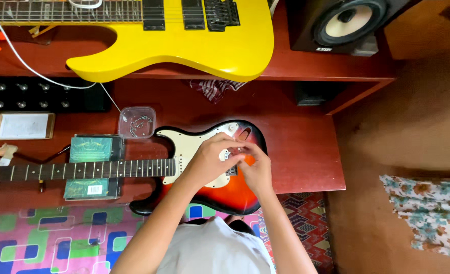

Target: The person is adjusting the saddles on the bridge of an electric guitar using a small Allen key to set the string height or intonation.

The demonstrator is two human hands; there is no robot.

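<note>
Head view looks straight down at both hands meeting over a sunburst electric guitar (225,195) that lies flat on a red wooden desk (306,152). The left hand (210,160) curls over the white pickguard (189,147), its fingertips pinched toward the bridge area. The right hand (255,170) comes in from the right, fingers bent and touching the left hand's fingertips just above the bridge; whatever small part they pinch between them is too tiny to make out, so I cannot tell what is grasped. The guitar's neck (83,170) runs off to the left, resting across a dark green book (90,167). Just beyond the guitar's upper horn sits a clear plastic tub (136,123) holding small metal screws. Farther away, on a raised shelf, lies a yellow electric guitar (184,45), with a studio speaker (344,23) to its right. A black pedal unit (42,94) sits at far left, and a white cable (37,73) trails across it.
</note>
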